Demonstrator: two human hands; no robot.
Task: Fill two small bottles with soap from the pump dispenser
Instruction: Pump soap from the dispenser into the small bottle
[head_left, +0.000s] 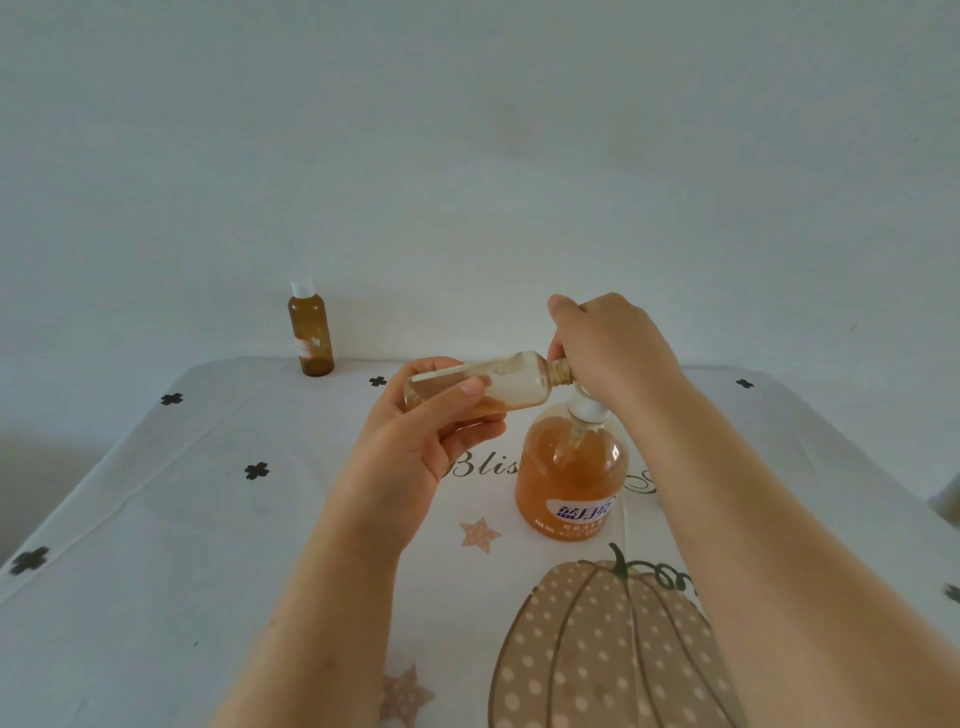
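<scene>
A round pump dispenser (571, 473) full of orange soap stands mid-table. My right hand (615, 345) covers its pump head, fingers curled over it. My left hand (415, 441) grips a small clear bottle (511, 387), held almost level with its open neck at the pump's spout, under my right hand. A little orange soap lies along the bottle's lower side. A second small bottle (310, 332), brown with a white cap, stands upright at the table's far left edge, by the wall.
The table (156, 545) wears a white cloth printed with black clovers, stars and a large pumpkin (597, 649). A plain wall rises right behind it. Something grey shows at the right edge (945, 501).
</scene>
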